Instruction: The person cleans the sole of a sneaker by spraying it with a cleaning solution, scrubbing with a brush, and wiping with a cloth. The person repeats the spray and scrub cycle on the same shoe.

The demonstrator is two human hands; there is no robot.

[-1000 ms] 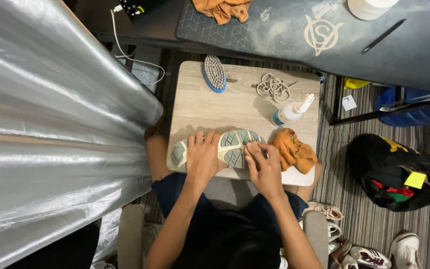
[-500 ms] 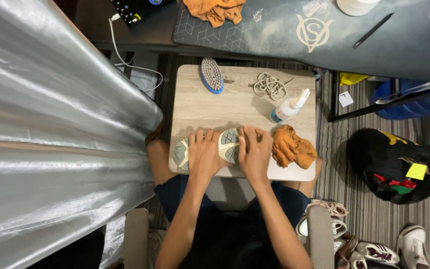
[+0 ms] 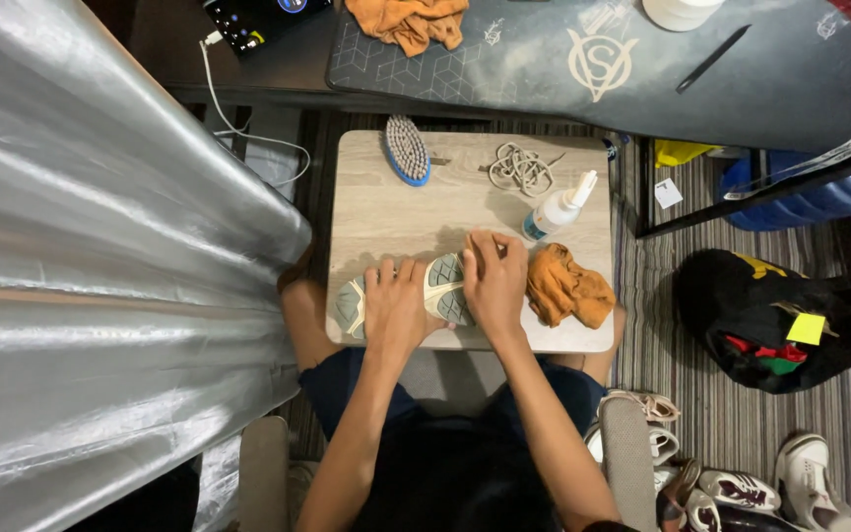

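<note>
Left hand (image 3: 398, 307) presses the shoe (image 3: 416, 296) sole-up on the desk (image 3: 386, 212), steadying it; right hand (image 3: 492, 281) grips its toe; cloth (image 3: 565, 288) just right of the shoe.

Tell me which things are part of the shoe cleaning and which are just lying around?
In use: shoe, sole up, under the left hand and right hand; orange cloth, spray bottle, brush, and laces on the small table.

Lying about: black bag, floor shoes, pen, phone.
</note>
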